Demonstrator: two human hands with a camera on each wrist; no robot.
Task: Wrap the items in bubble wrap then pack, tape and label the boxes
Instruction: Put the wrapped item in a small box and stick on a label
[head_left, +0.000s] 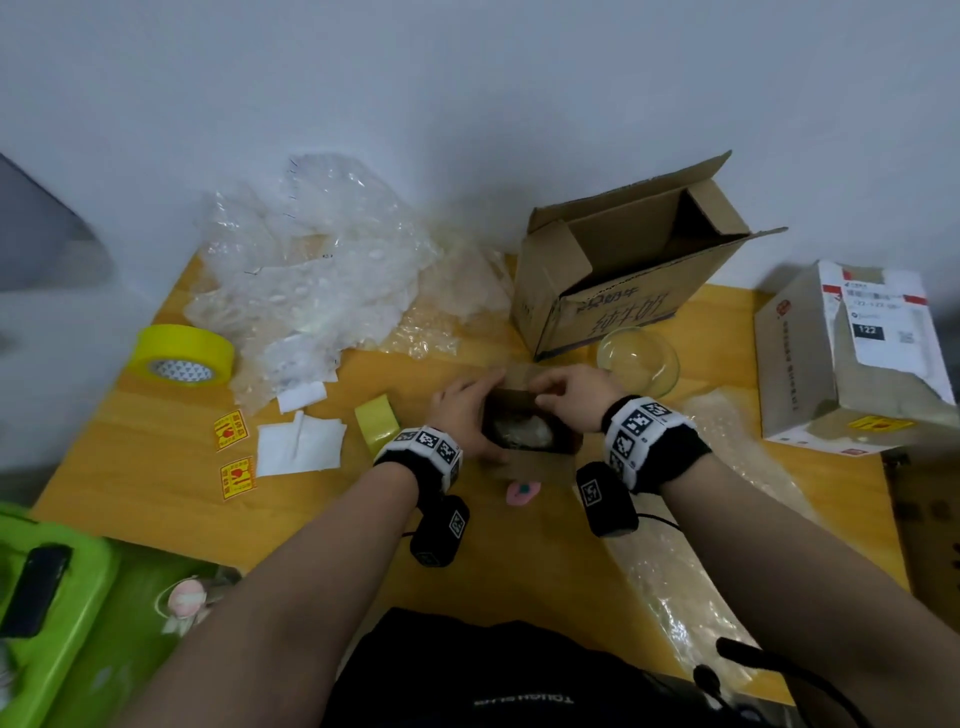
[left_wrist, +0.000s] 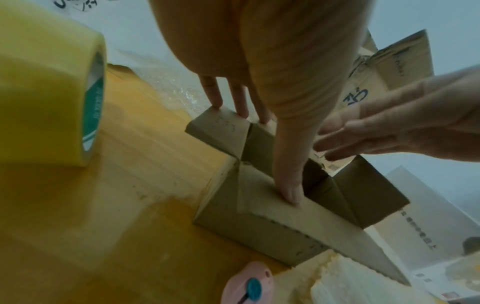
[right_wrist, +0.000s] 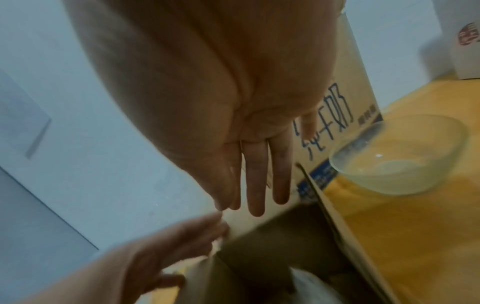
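Observation:
A small brown cardboard box (head_left: 519, 470) stands open at the middle of the yellow table, with a bubble-wrapped item (head_left: 521, 432) inside it. My left hand (head_left: 462, 415) lies on the box's left side. In the left wrist view its straight fingers (left_wrist: 215, 98) touch the left flap and its thumb presses the near wall of the box (left_wrist: 259, 230). My right hand (head_left: 561, 395) reaches over the far flap with straight fingers (right_wrist: 255, 195), above the dark inside of the box (right_wrist: 280, 246). The wrapped item (right_wrist: 314, 288) shows at the bottom of that view.
A large open carton (head_left: 623, 270) and a glass bowl (head_left: 638, 358) stand just behind the box. Tape rolls (head_left: 182, 353) (head_left: 377, 421), fragile stickers (head_left: 232, 430) and a bubble wrap heap (head_left: 322, 270) lie left. A pink cutter (head_left: 523, 491) lies in front; a white parcel (head_left: 852, 364) stands right.

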